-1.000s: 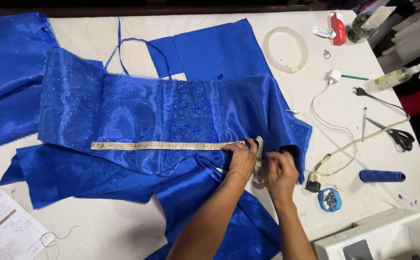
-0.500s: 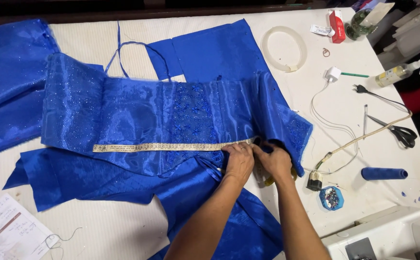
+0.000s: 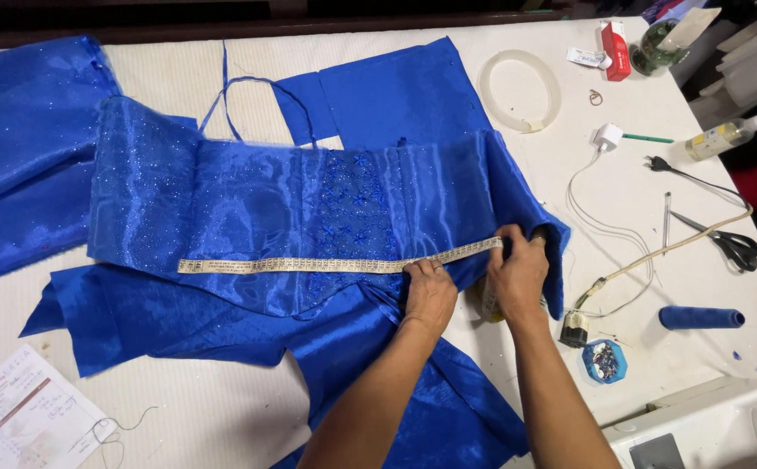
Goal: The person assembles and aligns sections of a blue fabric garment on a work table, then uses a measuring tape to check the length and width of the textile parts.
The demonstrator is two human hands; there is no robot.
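Observation:
A shiny blue garment piece (image 3: 291,217) with a beaded middle panel lies spread on the white table (image 3: 213,408). A cream measuring tape (image 3: 309,264) stretches flat across it from left to right. My left hand (image 3: 430,293) presses the tape and fabric down near its lower edge. Just to its right, my right hand (image 3: 517,271) pinches the tape's end at the garment's right edge, holding it taut. More blue cloth (image 3: 370,365) lies under my forearms.
Right of the garment lie black scissors (image 3: 730,246), a blue thread spool (image 3: 700,318), a white plug and cable (image 3: 606,139), a small blue pin box (image 3: 604,360), a tape ring (image 3: 522,91) and a spray bottle (image 3: 726,135). A sewing machine (image 3: 708,430) sits bottom right, papers (image 3: 18,421) bottom left.
My right hand has shifted up and right along the fabric edge, drawing the tape taut. My left hand moved slightly left onto the tape.

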